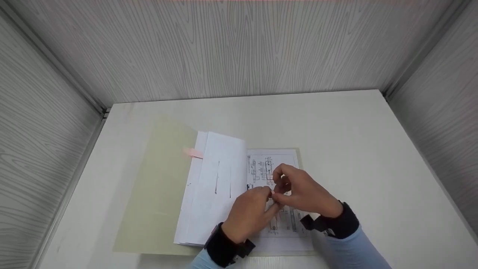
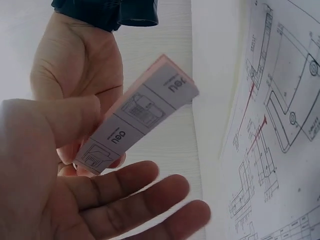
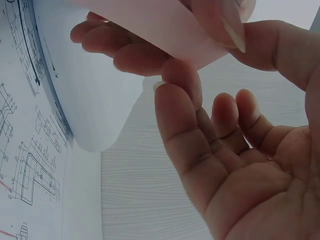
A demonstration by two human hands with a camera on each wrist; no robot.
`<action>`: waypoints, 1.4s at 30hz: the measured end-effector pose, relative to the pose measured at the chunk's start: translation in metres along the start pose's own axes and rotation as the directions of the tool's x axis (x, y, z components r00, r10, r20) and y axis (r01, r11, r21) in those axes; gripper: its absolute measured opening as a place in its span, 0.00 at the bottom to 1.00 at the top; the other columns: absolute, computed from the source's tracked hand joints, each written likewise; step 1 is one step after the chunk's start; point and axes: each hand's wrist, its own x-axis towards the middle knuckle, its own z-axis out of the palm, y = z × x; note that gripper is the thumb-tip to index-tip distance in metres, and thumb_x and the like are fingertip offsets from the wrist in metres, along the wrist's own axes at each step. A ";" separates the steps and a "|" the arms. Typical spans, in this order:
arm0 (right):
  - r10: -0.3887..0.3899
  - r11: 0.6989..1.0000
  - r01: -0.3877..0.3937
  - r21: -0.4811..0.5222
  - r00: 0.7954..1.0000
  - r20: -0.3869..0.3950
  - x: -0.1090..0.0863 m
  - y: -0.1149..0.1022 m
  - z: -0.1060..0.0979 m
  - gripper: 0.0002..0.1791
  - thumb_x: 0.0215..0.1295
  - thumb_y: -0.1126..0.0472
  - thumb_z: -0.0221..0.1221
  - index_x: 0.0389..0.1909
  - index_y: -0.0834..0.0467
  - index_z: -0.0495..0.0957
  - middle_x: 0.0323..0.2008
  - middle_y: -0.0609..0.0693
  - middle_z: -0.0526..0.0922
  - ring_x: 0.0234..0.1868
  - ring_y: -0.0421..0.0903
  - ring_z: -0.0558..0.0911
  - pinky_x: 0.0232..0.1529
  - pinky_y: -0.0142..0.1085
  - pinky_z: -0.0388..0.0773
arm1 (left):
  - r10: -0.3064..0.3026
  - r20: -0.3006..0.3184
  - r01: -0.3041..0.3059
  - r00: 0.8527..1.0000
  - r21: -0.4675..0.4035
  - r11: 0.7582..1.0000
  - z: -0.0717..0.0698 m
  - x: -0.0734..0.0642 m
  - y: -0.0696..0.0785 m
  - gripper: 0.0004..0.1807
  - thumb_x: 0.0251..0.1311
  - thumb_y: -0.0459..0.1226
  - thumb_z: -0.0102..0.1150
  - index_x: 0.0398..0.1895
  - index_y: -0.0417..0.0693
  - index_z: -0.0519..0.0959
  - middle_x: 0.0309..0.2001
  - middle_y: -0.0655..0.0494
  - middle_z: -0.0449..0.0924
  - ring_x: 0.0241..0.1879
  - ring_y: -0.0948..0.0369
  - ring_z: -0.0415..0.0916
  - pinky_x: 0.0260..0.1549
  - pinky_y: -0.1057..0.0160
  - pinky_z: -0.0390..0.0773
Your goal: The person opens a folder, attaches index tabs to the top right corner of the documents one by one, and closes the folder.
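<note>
My left hand (image 1: 252, 209) holds a small pad of pink sticky notes (image 2: 132, 117) between thumb and index finger, its other fingers spread loosely. The pad's printed backing, with little pictures, faces the left wrist camera. My right hand (image 1: 304, 188) meets it at one end, thumb and bent index finger pinching near the edge; the exact contact is partly hidden. In the right wrist view the pad's plain pink side (image 3: 165, 25) shows. Both hands are above an opened folder's sheet of technical drawings (image 1: 259, 166).
The folder's pale yellow-green cover (image 1: 153, 194) lies opened to the left. White pages (image 1: 213, 209) are turned over onto it, with a pink sticky tab (image 1: 193, 152) on their left edge. The white table (image 1: 336, 127) is bordered by grey wood-grain panels (image 1: 239, 48).
</note>
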 end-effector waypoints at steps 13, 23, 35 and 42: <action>0.084 0.995 -0.081 0.057 0.996 -0.042 0.001 0.001 0.001 0.17 0.58 0.59 0.68 0.39 0.56 0.69 0.36 0.51 0.78 0.35 0.42 0.84 0.37 0.36 0.82 | -0.030 -0.127 0.028 0.991 -0.017 0.999 -0.001 0.001 -0.005 0.13 0.60 0.48 0.62 0.26 0.50 0.75 0.22 0.65 0.71 0.21 0.68 0.65 0.21 0.71 0.66; 0.129 0.992 -0.125 -0.033 0.973 0.191 0.001 0.022 0.003 0.20 0.67 0.50 0.58 0.57 0.53 0.75 0.50 0.39 0.80 0.48 0.40 0.80 0.50 0.45 0.78 | -0.112 -0.282 0.110 0.953 -0.020 0.994 -0.002 0.003 -0.009 0.16 0.64 0.49 0.57 0.31 0.46 0.75 0.23 0.59 0.73 0.21 0.66 0.66 0.20 0.69 0.66; 0.136 0.990 -0.140 0.024 0.983 0.120 0.002 0.025 0.002 0.08 0.66 0.56 0.61 0.44 0.46 0.78 0.40 0.39 0.82 0.41 0.41 0.82 0.42 0.40 0.79 | -0.109 -0.276 0.100 0.955 -0.045 0.994 -0.004 0.004 -0.009 0.18 0.65 0.53 0.55 0.32 0.48 0.76 0.25 0.59 0.77 0.24 0.66 0.71 0.24 0.69 0.70; 0.165 0.985 -0.169 0.028 0.980 0.111 0.003 0.027 0.004 0.09 0.64 0.53 0.62 0.43 0.48 0.77 0.39 0.40 0.82 0.43 0.41 0.81 0.44 0.41 0.78 | -0.102 -0.285 0.097 0.953 -0.030 0.995 -0.002 0.004 -0.013 0.18 0.65 0.54 0.53 0.31 0.49 0.75 0.24 0.62 0.75 0.23 0.66 0.70 0.23 0.68 0.69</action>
